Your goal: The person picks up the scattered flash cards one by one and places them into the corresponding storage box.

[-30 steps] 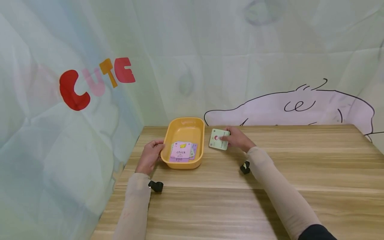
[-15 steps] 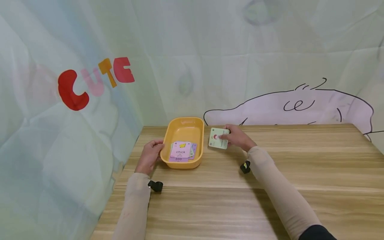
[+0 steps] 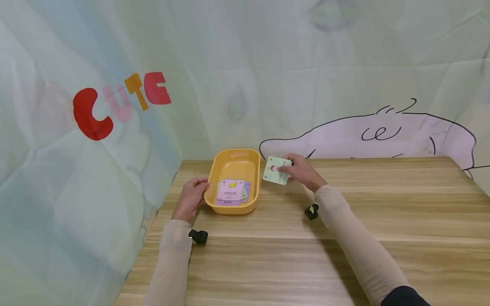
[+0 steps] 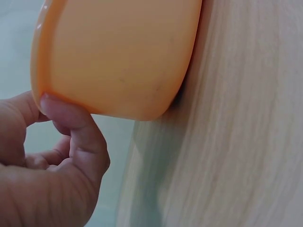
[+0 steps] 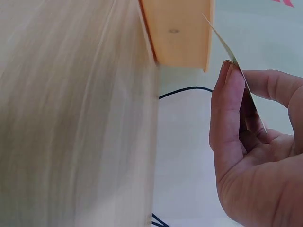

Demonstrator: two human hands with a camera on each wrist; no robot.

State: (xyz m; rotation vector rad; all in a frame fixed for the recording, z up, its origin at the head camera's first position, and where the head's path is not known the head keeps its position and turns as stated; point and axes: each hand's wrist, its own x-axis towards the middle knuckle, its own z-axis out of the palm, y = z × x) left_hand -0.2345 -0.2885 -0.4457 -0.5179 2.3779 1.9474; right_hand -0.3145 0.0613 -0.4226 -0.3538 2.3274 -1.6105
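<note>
A yellow plastic tray [image 3: 234, 171] stands near the table's back edge. My left hand [image 3: 190, 200] pinches its left rim, thumb against the outer wall in the left wrist view. Several flash cards lie overlapping in the tray's near half; the top one is a pink "chick" card [image 3: 230, 194], partly over a purple "zoo" card [image 3: 227, 203]. Just right of the tray, my right hand [image 3: 305, 172] pinches a pale green flash card [image 3: 271, 175] by its right side. In the right wrist view this card [image 5: 233, 56] shows edge-on, raised off the table, between thumb and fingers.
The wooden table [image 3: 283, 263] meets a printed cloth backdrop [image 3: 229, 85] behind the tray and along the left. A black wrist camera [image 3: 198, 237] sits by the left wrist, another black camera [image 3: 311, 211] by the right.
My right hand has lifted the green card slightly, moving it up and a little left towards the tray, and it has tilted. My left hand and the tray stay in place.
</note>
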